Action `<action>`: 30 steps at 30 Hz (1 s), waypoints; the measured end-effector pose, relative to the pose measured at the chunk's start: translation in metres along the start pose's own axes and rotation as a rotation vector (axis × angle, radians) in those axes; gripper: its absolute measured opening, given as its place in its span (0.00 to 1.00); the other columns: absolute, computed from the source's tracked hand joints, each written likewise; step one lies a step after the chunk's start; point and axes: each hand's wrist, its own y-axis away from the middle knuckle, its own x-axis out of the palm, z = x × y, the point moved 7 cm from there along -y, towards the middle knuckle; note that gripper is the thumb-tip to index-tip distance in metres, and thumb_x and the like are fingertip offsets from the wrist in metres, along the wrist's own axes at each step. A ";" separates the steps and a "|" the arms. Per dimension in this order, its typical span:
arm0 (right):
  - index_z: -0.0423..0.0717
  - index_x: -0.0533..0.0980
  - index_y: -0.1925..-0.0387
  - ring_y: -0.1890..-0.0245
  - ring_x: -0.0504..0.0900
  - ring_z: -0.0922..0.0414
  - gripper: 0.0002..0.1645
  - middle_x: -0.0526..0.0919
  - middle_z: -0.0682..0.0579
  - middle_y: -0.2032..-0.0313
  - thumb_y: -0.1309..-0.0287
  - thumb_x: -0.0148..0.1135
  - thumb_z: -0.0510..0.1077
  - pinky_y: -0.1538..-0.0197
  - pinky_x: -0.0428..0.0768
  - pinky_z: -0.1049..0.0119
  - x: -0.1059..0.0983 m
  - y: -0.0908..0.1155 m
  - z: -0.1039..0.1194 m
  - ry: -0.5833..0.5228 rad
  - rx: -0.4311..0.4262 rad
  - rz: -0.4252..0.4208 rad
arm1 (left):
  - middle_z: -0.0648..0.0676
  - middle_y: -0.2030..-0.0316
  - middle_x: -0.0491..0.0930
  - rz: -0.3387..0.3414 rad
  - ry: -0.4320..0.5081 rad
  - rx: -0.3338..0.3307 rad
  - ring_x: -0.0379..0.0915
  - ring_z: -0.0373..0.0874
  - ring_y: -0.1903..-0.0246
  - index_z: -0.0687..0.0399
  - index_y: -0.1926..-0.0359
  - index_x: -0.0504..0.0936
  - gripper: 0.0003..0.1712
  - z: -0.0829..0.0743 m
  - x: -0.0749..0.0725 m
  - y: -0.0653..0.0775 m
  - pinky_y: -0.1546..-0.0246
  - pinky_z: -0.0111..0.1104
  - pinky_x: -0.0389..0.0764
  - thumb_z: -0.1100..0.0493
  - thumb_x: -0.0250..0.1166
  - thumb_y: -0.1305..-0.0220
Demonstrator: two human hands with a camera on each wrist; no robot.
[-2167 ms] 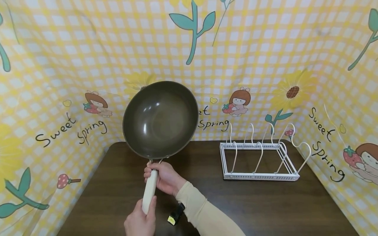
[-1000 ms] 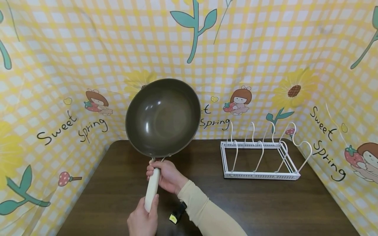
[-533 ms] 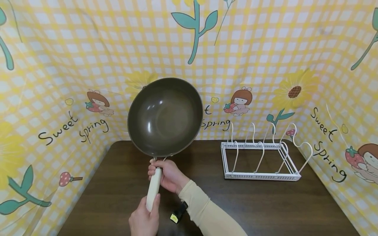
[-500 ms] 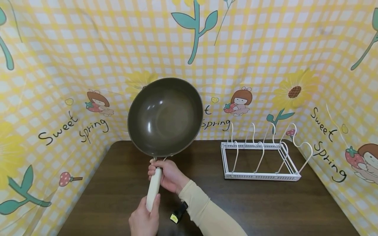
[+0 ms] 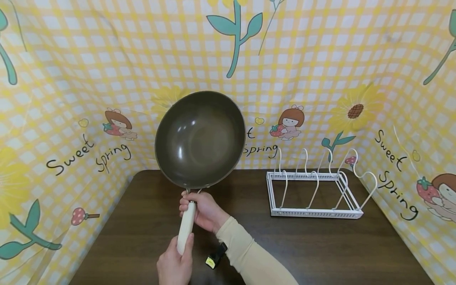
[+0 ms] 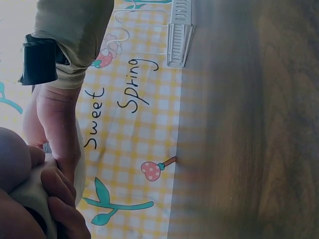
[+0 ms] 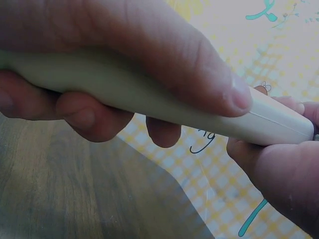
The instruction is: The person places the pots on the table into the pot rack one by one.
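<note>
A wok (image 5: 201, 138) with a dark grey-brown inside and a cream handle (image 5: 186, 227) is held up above the table, its bowl tilted towards me. My left hand (image 5: 175, 263) grips the lower end of the handle, thumb along the right side. Near the bowl, my right hand (image 5: 204, 211) grips the top of the handle from the right, fingers wrapped round it. In the right wrist view the left hand (image 7: 164, 50) lies large across the handle, its fingers curled underneath. The left wrist view shows the right hand (image 6: 57, 119) beyond the left fingers.
A white wire pan rack (image 5: 313, 213) with several upright loops stands at the right on the dark wooden table (image 5: 249, 245). A yellow checked cloth (image 5: 303, 59) hangs round the back and sides. A black wrist camera (image 5: 216, 255) sits under the right forearm.
The wok has shifted slightly to the right and up, its rim a little higher before the cloth. Both hands keep their grip on the handle. The rack has stayed in place.
</note>
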 end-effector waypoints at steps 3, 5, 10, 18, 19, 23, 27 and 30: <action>0.45 0.70 0.62 0.75 0.68 0.62 0.04 0.66 0.55 0.76 0.31 0.49 0.36 0.63 0.75 0.68 0.000 0.000 0.001 0.002 -0.001 0.008 | 0.47 0.87 0.67 0.005 0.006 -0.002 0.70 0.49 0.83 0.61 0.61 0.83 0.19 0.000 0.001 0.000 0.78 0.42 0.67 0.46 0.67 0.32; 0.45 0.70 0.62 0.75 0.68 0.62 0.03 0.66 0.55 0.76 0.31 0.49 0.36 0.63 0.75 0.68 0.000 0.001 0.002 0.002 0.001 0.015 | 0.47 0.87 0.66 0.006 0.008 -0.003 0.69 0.48 0.83 0.60 0.62 0.83 0.19 0.000 0.002 0.000 0.79 0.42 0.67 0.46 0.67 0.32; 0.45 0.69 0.63 0.75 0.67 0.62 0.03 0.66 0.56 0.76 0.31 0.50 0.37 0.63 0.75 0.67 0.000 0.002 0.003 -0.005 0.007 0.024 | 0.46 0.88 0.64 0.004 0.021 -0.009 0.66 0.47 0.84 0.59 0.64 0.82 0.18 0.000 0.002 0.000 0.79 0.40 0.65 0.47 0.67 0.32; 0.47 0.69 0.65 0.76 0.67 0.62 0.05 0.66 0.56 0.77 0.32 0.49 0.36 0.63 0.75 0.67 -0.001 0.002 0.003 -0.009 0.000 0.021 | 0.45 0.88 0.62 0.012 0.038 -0.008 0.66 0.47 0.83 0.57 0.65 0.82 0.17 -0.001 0.002 0.001 0.79 0.39 0.65 0.47 0.67 0.32; 0.47 0.69 0.65 0.76 0.67 0.62 0.05 0.66 0.56 0.77 0.33 0.49 0.36 0.63 0.74 0.67 -0.001 0.002 0.003 -0.009 0.000 0.019 | 0.45 0.88 0.62 0.014 0.042 -0.010 0.65 0.46 0.83 0.57 0.65 0.82 0.17 -0.001 0.003 0.001 0.79 0.39 0.65 0.47 0.67 0.32; 0.47 0.69 0.66 0.77 0.67 0.62 0.05 0.65 0.56 0.78 0.34 0.49 0.36 0.63 0.74 0.66 -0.002 0.003 0.003 -0.011 0.004 0.018 | 0.45 0.88 0.61 0.025 0.058 -0.019 0.64 0.45 0.83 0.57 0.65 0.82 0.16 -0.001 0.003 0.002 0.79 0.37 0.64 0.47 0.67 0.31; 0.47 0.68 0.66 0.77 0.67 0.62 0.05 0.65 0.56 0.78 0.34 0.48 0.36 0.63 0.75 0.66 -0.001 0.003 0.004 -0.013 0.007 0.024 | 0.45 0.87 0.62 0.041 0.071 -0.024 0.64 0.44 0.83 0.57 0.64 0.82 0.16 -0.002 0.004 0.002 0.80 0.36 0.63 0.47 0.66 0.31; 0.47 0.68 0.66 0.77 0.67 0.62 0.04 0.65 0.56 0.78 0.35 0.47 0.36 0.63 0.75 0.66 -0.001 0.003 0.005 -0.023 0.012 0.027 | 0.45 0.87 0.62 0.049 0.078 -0.017 0.64 0.44 0.83 0.57 0.63 0.82 0.16 -0.002 0.005 0.002 0.80 0.36 0.63 0.47 0.66 0.31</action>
